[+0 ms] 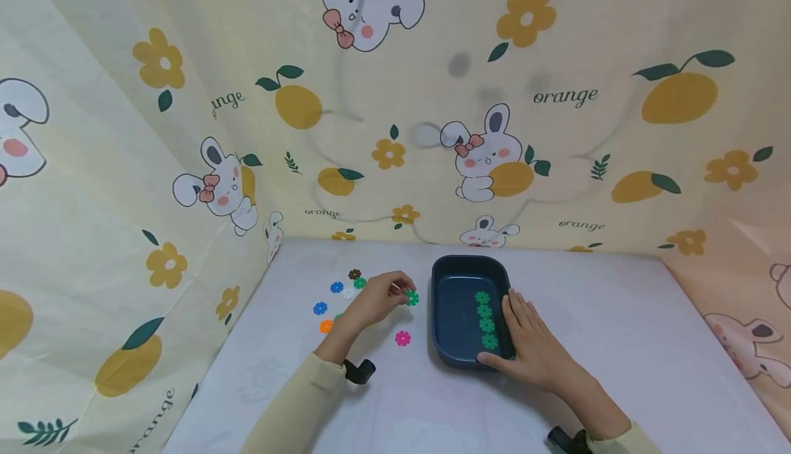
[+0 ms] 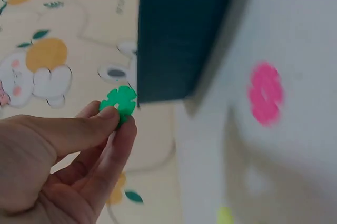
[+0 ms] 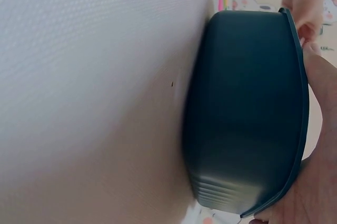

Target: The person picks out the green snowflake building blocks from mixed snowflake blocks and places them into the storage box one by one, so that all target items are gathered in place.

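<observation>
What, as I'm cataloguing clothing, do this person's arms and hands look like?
The left hand and right hand are ungloved. The sleeves are plain pale yellow, and a small black device shows by each cuff.

Head view: soft, fairly bright, diffuse light; cloth (image 1: 395, 97) paler far left of box (image 1: 456, 316), pinker far right, grey smudges above. Faint shadow on table (image 1: 587, 316) below right of box. Left wrist view: dimmer; green piece (image 2: 125, 98) by box's lower corner fairly crisp, pink piece (image 2: 266, 94) right of box blurred. Right wrist view: broad soft shadow left of box, pale sheen on box's ribbed lower end.
</observation>
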Available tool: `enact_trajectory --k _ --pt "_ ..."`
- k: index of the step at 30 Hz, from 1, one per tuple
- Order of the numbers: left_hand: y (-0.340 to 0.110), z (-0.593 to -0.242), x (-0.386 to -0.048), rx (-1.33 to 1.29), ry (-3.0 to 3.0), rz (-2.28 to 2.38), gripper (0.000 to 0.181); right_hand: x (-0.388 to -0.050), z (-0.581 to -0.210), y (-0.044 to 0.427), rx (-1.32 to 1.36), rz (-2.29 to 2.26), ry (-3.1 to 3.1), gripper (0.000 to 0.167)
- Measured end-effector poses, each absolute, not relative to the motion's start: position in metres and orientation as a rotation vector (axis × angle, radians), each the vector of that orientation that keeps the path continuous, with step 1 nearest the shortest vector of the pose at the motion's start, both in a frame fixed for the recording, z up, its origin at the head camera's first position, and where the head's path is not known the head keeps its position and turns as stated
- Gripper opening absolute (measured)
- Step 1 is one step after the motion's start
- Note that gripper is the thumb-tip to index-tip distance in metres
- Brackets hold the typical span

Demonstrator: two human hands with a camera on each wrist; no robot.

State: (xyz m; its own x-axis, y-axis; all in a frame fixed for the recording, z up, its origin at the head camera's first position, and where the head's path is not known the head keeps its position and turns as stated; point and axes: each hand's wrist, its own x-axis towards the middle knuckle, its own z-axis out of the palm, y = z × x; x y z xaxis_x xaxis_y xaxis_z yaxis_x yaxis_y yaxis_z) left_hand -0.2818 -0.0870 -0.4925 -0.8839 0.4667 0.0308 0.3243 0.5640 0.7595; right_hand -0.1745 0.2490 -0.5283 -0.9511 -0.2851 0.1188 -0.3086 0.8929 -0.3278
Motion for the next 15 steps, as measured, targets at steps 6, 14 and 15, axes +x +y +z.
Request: enact_trajectory --k 6,14,15 --pt "-0.057 -0.484 -0.279 0.769 2.546 1.248 0.022 -0.176 -0.529 0.249 0.47 0.526 -2.995 0.127" --pt "-0.021 -0.487 -0.279 0.877 2.486 1.091 0.018 -0.178 -0.531 0.251 0.468 0.54 -3.019 0.127" --pt "-0.018 -0.487 -0.28 0.899 2.485 1.061 0.017 -0.178 -0.531 0.251 0.468 0.544 -3.02 0.126"
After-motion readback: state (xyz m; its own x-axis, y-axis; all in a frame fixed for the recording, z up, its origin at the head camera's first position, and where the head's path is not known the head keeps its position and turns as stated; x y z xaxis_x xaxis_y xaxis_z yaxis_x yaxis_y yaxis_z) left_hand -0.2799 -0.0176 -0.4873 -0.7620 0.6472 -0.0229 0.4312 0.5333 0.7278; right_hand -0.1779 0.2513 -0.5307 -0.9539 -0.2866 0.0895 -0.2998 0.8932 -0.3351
